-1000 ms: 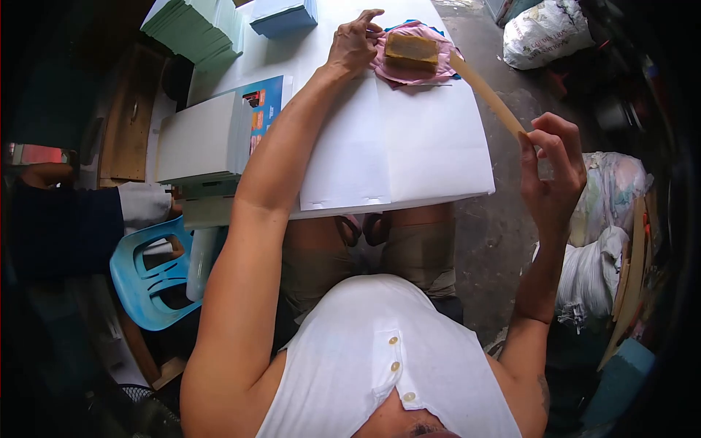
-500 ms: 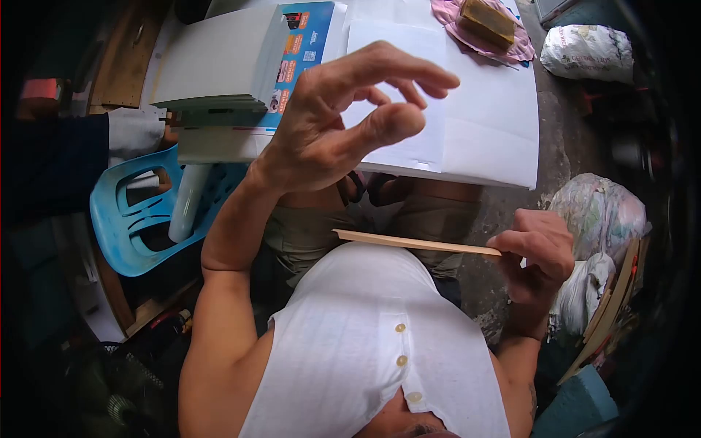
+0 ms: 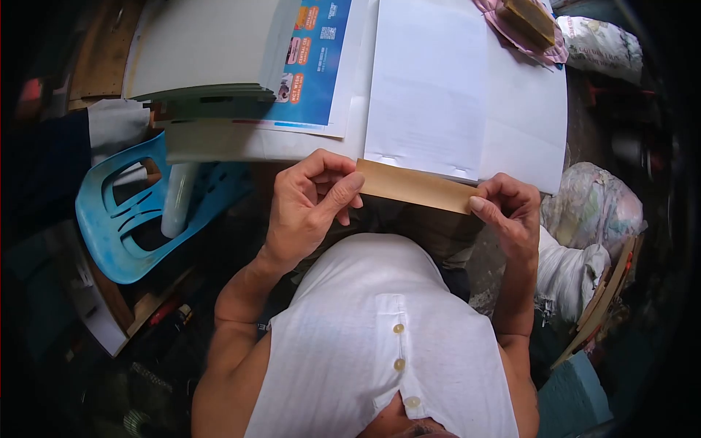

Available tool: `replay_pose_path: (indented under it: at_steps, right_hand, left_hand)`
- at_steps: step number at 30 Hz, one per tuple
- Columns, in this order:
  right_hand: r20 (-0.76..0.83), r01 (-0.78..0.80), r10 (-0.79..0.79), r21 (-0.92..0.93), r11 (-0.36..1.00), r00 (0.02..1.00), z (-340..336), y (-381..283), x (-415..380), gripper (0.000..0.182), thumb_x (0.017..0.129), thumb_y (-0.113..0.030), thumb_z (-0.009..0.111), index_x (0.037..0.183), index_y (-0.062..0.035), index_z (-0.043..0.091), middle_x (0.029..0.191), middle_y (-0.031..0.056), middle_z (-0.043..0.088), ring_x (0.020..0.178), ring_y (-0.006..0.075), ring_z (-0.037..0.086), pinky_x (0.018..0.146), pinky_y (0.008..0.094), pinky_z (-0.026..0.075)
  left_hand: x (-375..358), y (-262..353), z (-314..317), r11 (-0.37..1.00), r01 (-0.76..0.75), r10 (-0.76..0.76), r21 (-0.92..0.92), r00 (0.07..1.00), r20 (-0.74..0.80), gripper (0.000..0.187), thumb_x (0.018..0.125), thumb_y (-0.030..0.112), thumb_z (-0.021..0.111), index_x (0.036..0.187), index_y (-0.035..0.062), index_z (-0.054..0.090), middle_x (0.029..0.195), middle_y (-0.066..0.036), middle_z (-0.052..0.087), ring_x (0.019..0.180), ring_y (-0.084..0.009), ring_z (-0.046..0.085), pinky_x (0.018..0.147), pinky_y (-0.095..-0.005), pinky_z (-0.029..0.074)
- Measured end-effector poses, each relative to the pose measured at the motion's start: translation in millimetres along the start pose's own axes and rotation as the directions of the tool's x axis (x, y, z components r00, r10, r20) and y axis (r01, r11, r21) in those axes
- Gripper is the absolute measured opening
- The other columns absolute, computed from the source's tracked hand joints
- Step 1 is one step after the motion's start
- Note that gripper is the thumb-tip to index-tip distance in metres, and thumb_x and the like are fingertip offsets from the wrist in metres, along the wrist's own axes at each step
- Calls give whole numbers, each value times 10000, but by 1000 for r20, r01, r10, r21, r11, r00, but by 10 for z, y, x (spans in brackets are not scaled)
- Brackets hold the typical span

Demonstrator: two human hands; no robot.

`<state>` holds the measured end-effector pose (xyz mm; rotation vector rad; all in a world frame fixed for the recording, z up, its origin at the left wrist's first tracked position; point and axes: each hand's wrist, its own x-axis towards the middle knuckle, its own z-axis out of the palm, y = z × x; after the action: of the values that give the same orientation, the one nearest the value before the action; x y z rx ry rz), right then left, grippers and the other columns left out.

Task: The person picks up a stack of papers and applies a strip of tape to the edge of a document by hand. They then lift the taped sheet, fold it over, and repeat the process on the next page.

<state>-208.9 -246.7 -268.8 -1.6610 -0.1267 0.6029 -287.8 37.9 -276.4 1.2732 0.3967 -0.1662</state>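
A flat tan strip [image 3: 416, 187], like brown paper tape, is stretched between my two hands along the table's near edge. My left hand [image 3: 310, 201] pinches its left end between thumb and fingers. At the other end, my right hand [image 3: 511, 208] has its thumb and fingers closed on the strip. Just beyond the strip lies a stack of white paper sheets [image 3: 427, 87], with staples showing near its front edge. The strip's far edge overlaps the front of that stack in this view.
A thick pile of sheets [image 3: 204, 51] and a blue printed poster [image 3: 310, 87] cover the table's left side. A brown block [image 3: 527, 23] rests on pink cloth [image 3: 558, 52] at back right. A blue plastic chair [image 3: 117, 219] stands left; stuffed plastic bags [image 3: 595, 201] sit right.
My left hand has come down from above the table and taken the strip's left end. My right hand has moved up and left, bringing the strip to the paper stack, its broad face now showing.
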Motion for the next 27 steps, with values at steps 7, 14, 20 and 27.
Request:
replay_pose_path:
  at_steps: [7, 14, 20, 27]
  right_hand:
    - [-9, -69, 69, -23, 997, 998, -11, -29, 48, 145, 880, -67, 777, 828, 14, 668, 632, -82, 524, 554, -12, 364, 513, 184, 263]
    - [-153, -166, 163, -7, 986, 975, 82, -100, 57, 133, 876, -48, 764, 841, 22, 657, 616, -92, 491, 553, -18, 363, 528, 166, 295]
    - [-166, -153, 162, 61, 986, 973, 120, -58, -14, 107, 870, -17, 758, 853, 30, 665, 595, -100, 451, 555, -16, 352, 537, 165, 308]
    - [-200, -169, 184, 92, 981, 962, 171, -55, -14, 84, 872, -3, 748, 855, 38, 677, 598, -96, 469, 555, -19, 370, 531, 166, 305]
  left_hand:
    - [75, 98, 38, 983, 52, -37, 178, 995, -88, 118, 965, 93, 674, 958, -24, 667, 653, -1, 618, 522, -30, 555, 428, -182, 402]
    - [91, 113, 48, 954, 41, -10, 298, 995, -104, 109, 958, 73, 674, 912, -26, 677, 584, 22, 576, 469, -11, 500, 420, -170, 338]
    - [108, 110, 72, 981, 65, -42, 184, 991, -128, 104, 971, 52, 663, 915, -35, 674, 574, 25, 558, 449, -5, 442, 415, -177, 299]
    - [105, 126, 50, 978, 96, -70, 186, 988, -139, 97, 962, 52, 678, 911, -31, 672, 566, 28, 560, 448, -6, 450, 422, -184, 304]
